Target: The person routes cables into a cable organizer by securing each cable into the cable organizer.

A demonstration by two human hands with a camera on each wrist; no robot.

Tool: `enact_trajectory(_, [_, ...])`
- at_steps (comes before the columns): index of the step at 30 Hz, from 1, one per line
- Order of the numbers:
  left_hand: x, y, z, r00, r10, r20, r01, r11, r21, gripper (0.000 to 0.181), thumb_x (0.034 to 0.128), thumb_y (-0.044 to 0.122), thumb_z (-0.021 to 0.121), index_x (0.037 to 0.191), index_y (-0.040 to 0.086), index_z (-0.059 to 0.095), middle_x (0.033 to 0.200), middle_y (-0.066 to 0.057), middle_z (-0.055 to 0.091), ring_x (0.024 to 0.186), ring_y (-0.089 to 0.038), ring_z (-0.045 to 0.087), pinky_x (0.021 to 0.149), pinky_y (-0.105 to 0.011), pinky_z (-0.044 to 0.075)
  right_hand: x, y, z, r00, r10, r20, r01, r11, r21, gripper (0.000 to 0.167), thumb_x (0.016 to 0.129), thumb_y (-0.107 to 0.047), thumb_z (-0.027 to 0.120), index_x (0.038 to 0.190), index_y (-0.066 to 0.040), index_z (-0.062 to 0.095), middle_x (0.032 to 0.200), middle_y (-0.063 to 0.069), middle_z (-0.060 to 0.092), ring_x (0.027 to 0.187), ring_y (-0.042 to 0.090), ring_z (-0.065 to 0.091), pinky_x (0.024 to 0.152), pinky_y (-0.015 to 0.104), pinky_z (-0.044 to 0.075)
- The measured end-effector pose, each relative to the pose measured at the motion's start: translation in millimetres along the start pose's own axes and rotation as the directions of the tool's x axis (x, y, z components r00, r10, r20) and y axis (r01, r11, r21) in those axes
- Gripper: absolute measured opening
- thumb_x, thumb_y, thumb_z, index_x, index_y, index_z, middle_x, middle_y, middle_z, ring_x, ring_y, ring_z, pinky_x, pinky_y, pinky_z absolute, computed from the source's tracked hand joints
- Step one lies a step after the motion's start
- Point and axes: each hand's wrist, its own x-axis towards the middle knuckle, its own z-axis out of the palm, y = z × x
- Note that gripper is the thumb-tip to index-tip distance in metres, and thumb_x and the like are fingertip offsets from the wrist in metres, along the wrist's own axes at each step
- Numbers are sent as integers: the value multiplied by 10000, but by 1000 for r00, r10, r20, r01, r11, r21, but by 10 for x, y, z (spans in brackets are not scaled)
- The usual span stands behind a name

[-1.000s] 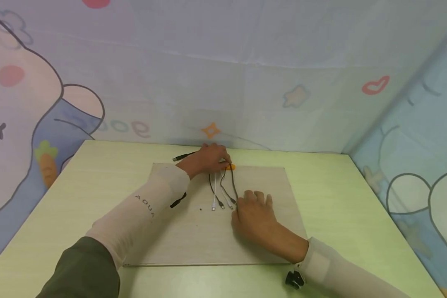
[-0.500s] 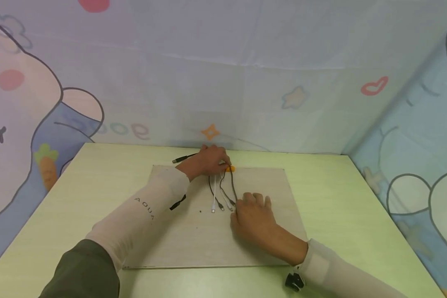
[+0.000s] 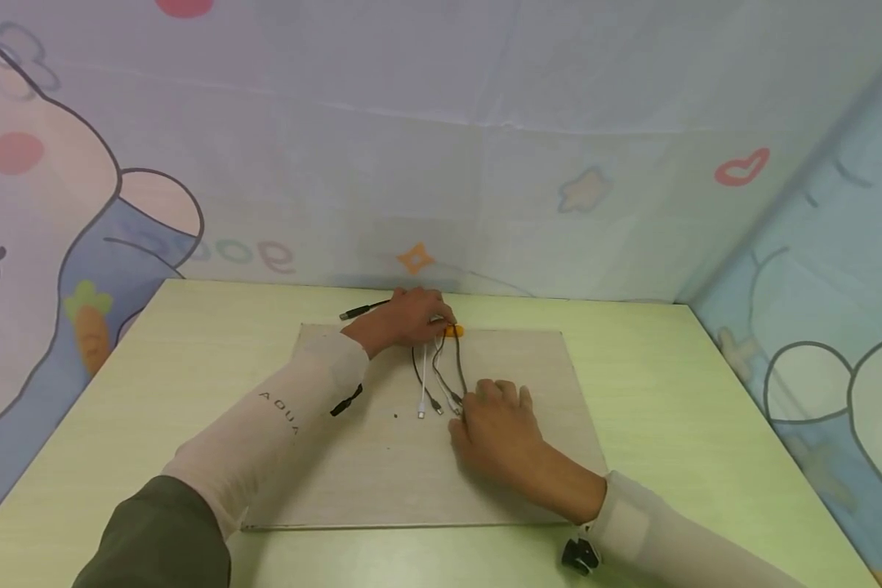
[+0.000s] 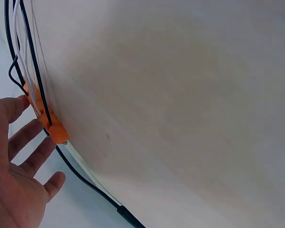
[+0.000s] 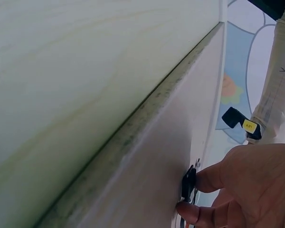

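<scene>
My left hand (image 3: 414, 317) is at the far edge of the pale board (image 3: 382, 482), at an orange cable holder (image 4: 46, 114) with several black and white cables running over it. In the left wrist view, its fingertips touch the holder's side; part of the grip is hidden. My right hand (image 3: 501, 429) is on the board's right half. Its thumb and a finger pinch the black plug (image 5: 189, 183) of a black cable (image 3: 460, 363). White plug (image 3: 421, 415) and dark plug (image 3: 437, 407) lie side by side to its left.
Behind the board, a black USB plug (image 3: 354, 313) lies on the table (image 3: 654, 384). Another black connector (image 3: 346, 402) lies beside the left sleeve. A tiny dark speck (image 3: 395, 416) is on the board. A patterned cloth (image 3: 522, 163) hangs behind the table.
My right hand has shifted slightly left with the black plug, and the cable's lower end has come nearer the other plugs. The left hand stays at the orange holder.
</scene>
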Motion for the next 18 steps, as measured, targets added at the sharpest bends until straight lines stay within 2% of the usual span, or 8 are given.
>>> enact_trajectory(3, [-28, -9, 12, 1000, -10, -16, 11, 1000, 7, 357, 1192, 266, 541, 1457, 200, 770, 1418, -101, 723, 1290, -350, 691, 1112, -653, 483, 10, 10, -7, 1000, 4, 27, -4, 1000, 0, 332, 1095, -347, 693, 1041, -27, 761, 1339, 254, 730, 1332, 564, 648, 1140, 759, 489])
enact_trajectory(6, [-96, 0, 9, 997, -71, -25, 71, 997, 16, 413, 1196, 322, 508, 1545, 209, 698, 1525, -120, 676, 1385, -389, 661, 1161, -696, 458, 21, 40, -32, 998, 8, 58, -9, 1000, 5, 389, 1114, -406, 683, 1046, -30, 754, 1391, 260, 717, 1358, 572, 638, 1159, 758, 488])
enact_trajectory(10, [-299, 62, -21, 983, -184, -26, 184, 983, -10, 558, 1193, 467, 472, 1689, 220, 535, 1743, -143, 499, 1629, -452, 449, 1311, -765, 287, 54, 120, -107, 997, 7, 71, -9, 1000, 28, 397, 1122, -421, 678, 1070, -33, 740, 1422, 258, 705, 1395, 578, 610, 1190, 746, 465])
enact_trajectory(12, [-440, 131, -33, 970, -240, -28, 239, 970, -38, 678, 1166, 575, 474, 1740, 215, 451, 1811, -158, 403, 1704, -491, 312, 1344, -788, 193, 77, 178, -165, 998, 12, 68, -15, 999, 49, 400, 1128, -417, 667, 1174, -26, 737, 1468, 261, 685, 1436, 579, 580, 1223, 741, 433])
enact_trajectory(14, [-593, 213, -33, 956, -291, -35, 288, 955, -68, 827, 1116, 693, 489, 1775, 206, 375, 1853, -171, 320, 1737, -526, 202, 1347, -809, 130, 102, 245, -233, 997, 22, 72, -28, 997, 77, 450, 1143, -418, 639, 1351, -25, 706, 1566, 272, 629, 1528, 595, 498, 1282, 760, 354])
enact_trajectory(16, [-747, 303, -33, 938, -343, -40, 339, 937, -85, 985, 1043, 809, 512, 1802, 217, 302, 1875, -176, 260, 1745, -562, 120, 1342, -825, 89, 123, 313, -301, 997, 31, 76, -38, 995, 92, 556, 1161, -438, 593, 1569, -60, 601, 1701, 278, 518, 1646, 604, 349, 1339, 787, 225])
enact_trajectory(18, [-899, 378, -24, 923, -382, -54, 375, 922, -99, 1119, 967, 901, 533, 1817, 234, 243, 1887, -178, 218, 1743, -589, 62, 1329, -847, 54, 138, 376, -369, 996, 55, 72, -63, 992, 113, 663, 1167, -492, 556, 1717, -134, 464, 1810, 272, 365, 1719, 604, 166, 1358, 809, 84])
